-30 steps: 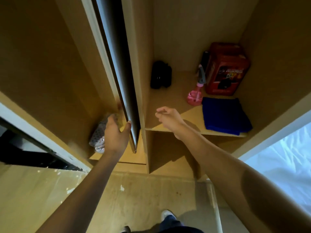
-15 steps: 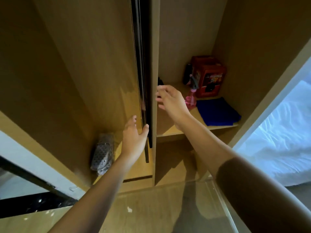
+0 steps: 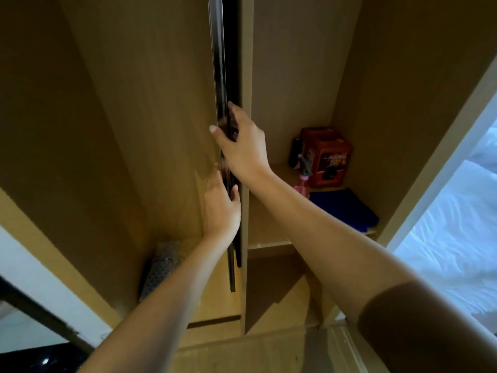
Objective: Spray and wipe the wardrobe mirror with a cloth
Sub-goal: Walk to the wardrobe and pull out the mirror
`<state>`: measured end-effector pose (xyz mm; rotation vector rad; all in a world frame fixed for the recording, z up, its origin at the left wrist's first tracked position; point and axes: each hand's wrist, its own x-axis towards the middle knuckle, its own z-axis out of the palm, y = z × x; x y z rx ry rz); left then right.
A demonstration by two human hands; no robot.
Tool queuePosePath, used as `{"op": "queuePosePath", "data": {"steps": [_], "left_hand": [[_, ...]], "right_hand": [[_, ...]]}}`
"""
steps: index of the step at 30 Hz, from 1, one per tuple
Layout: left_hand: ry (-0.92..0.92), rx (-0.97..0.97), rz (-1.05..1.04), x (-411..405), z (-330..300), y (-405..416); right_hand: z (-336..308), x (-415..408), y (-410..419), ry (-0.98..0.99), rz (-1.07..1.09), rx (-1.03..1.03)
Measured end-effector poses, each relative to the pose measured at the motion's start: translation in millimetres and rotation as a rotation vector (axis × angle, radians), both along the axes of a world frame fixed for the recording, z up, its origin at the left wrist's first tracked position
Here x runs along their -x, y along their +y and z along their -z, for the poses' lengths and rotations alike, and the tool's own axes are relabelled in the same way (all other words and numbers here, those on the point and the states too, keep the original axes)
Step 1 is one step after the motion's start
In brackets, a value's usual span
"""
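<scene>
Both hands are on the dark edge of the pull-out mirror panel (image 3: 223, 109), which stands edge-on in the wardrobe, so its glass face cannot be seen. Right hand (image 3: 243, 146) is clamped on that edge, thumb on the near side and fingers wrapped behind it. Left hand (image 3: 222, 208), just below, lies flatter, palm against the wooden panel face and fingertips hooked on the same edge. Neither hand holds any cleaning item. Pink spray bottle (image 3: 302, 181) stands on the shelf (image 3: 269, 224) in the right-hand compartment, with the folded blue cloth (image 3: 347, 208) lying just beside it; both appear untouched. In my judgement the work is at its opening stage: the mirror is only being handled into position. Spraying and wiping are wholly outstanding, and both items must first be fetched.
</scene>
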<state>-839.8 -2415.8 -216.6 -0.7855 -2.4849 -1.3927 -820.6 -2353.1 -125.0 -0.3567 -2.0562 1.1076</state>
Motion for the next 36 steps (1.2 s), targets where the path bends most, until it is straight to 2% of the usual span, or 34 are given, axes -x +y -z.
{"op": "queuePosePath", "data": {"steps": [5,13,27,36], "left_hand": [[-0.034,0.025,-0.069,-6.4,-6.5,1.4],[-0.097,0.124,-0.072,-14.0,-12.9,-4.0],[0.029,0.149,0.029,-51.1,-3.6,-44.8],[0.051,0.127,-0.004,-86.5,-4.6,-61.5]], "right_hand": [[4.5,9.2,-2.3,0.011,0.051,-0.087],[6.8,9.9,-13.9,0.049,0.117,-0.066],[14.2,-34.0,-49.4,0.087,0.182,-0.093],[12.8,-69.1,-64.5,0.106,0.133,-0.097]]}}
